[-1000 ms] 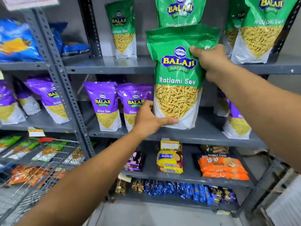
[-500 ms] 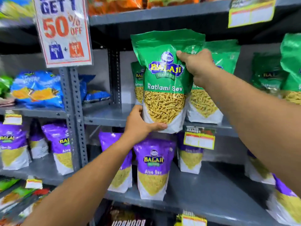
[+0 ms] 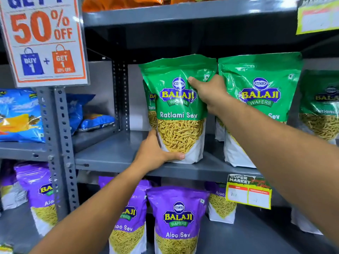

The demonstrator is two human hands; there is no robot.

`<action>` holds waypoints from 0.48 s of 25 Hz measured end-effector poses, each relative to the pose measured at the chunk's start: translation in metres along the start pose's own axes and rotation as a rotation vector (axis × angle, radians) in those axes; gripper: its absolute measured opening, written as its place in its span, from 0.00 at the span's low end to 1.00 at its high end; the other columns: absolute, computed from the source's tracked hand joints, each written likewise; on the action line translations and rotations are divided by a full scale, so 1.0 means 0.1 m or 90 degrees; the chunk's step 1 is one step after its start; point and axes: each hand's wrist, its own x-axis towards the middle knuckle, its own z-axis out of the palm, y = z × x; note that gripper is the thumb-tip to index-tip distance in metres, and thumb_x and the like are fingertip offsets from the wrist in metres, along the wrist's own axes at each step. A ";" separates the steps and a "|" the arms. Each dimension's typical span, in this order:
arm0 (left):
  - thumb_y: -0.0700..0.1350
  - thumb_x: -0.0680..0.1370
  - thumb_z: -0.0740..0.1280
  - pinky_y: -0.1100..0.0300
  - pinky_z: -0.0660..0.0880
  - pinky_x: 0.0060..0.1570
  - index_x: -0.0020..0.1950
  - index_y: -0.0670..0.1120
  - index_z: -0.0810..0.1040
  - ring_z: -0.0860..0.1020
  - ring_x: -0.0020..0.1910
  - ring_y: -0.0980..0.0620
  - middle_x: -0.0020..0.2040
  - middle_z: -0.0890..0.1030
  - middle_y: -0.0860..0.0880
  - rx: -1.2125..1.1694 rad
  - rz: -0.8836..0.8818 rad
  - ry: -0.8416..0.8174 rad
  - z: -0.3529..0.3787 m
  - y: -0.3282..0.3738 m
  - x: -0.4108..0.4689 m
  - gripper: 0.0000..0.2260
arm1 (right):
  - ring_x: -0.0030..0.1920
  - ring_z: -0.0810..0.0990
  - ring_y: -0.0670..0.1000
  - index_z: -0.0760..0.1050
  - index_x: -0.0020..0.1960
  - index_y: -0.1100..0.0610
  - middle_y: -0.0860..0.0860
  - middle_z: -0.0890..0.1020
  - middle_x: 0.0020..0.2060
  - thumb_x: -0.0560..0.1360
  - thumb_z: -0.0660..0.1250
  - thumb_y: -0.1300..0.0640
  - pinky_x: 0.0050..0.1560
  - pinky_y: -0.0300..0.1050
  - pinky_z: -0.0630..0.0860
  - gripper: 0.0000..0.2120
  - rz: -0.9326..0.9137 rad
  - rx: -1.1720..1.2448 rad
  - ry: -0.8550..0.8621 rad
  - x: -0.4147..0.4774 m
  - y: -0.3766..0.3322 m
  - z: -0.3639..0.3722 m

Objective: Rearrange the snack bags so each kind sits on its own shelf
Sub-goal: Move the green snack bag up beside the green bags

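A green Ratlami Sev bag (image 3: 178, 114) stands upright on the grey middle shelf (image 3: 110, 158), in front of another green bag (image 3: 151, 107) that is mostly hidden. My left hand (image 3: 156, 153) grips its lower left corner, thumb across the white base. My right hand (image 3: 209, 90) grips its upper right edge. More green Ratlami Sev bags (image 3: 258, 99) stand to the right on the same shelf. Purple Aloo Sev bags (image 3: 177, 220) fill the shelf below.
A perforated grey upright (image 3: 60, 136) divides the racks, with a 50% off sign (image 3: 43, 39) hung on it. Blue snack bags (image 3: 20, 116) lie on the left rack. A yellow price tag (image 3: 248, 191) hangs from the shelf edge. Orange packs (image 3: 121, 2) sit on the top shelf.
Both hands lifted the green bag from the lower purple shelf up to the middle shelf and set its base down there. The view has risen and moved closer.
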 end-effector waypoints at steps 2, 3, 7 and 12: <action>0.67 0.43 0.79 0.57 0.75 0.54 0.57 0.56 0.67 0.78 0.54 0.55 0.57 0.80 0.56 -0.020 0.002 -0.019 0.00 -0.04 0.02 0.47 | 0.53 0.79 0.55 0.73 0.53 0.59 0.52 0.80 0.50 0.68 0.74 0.50 0.59 0.56 0.77 0.20 -0.020 -0.031 -0.006 -0.08 0.10 -0.01; 0.66 0.43 0.80 0.60 0.75 0.53 0.57 0.57 0.68 0.79 0.54 0.58 0.56 0.79 0.58 -0.049 0.008 -0.039 -0.02 -0.06 0.03 0.46 | 0.56 0.78 0.53 0.70 0.61 0.60 0.51 0.78 0.55 0.67 0.74 0.47 0.61 0.54 0.74 0.29 -0.016 -0.046 -0.013 -0.15 0.18 -0.03; 0.55 0.49 0.84 0.72 0.74 0.49 0.58 0.54 0.73 0.80 0.53 0.64 0.55 0.81 0.58 -0.193 0.027 -0.113 -0.11 -0.15 0.08 0.40 | 0.51 0.78 0.52 0.69 0.58 0.57 0.53 0.80 0.51 0.66 0.71 0.50 0.54 0.53 0.75 0.25 0.036 -0.149 -0.103 -0.68 0.76 -0.25; 0.35 0.61 0.80 0.58 0.78 0.54 0.56 0.43 0.78 0.83 0.53 0.50 0.54 0.84 0.47 -0.255 0.003 -0.141 -0.15 -0.17 0.13 0.26 | 0.42 0.75 0.54 0.67 0.54 0.56 0.58 0.78 0.48 0.67 0.66 0.61 0.35 0.46 0.70 0.17 0.083 -0.312 -0.219 -0.86 1.15 -0.37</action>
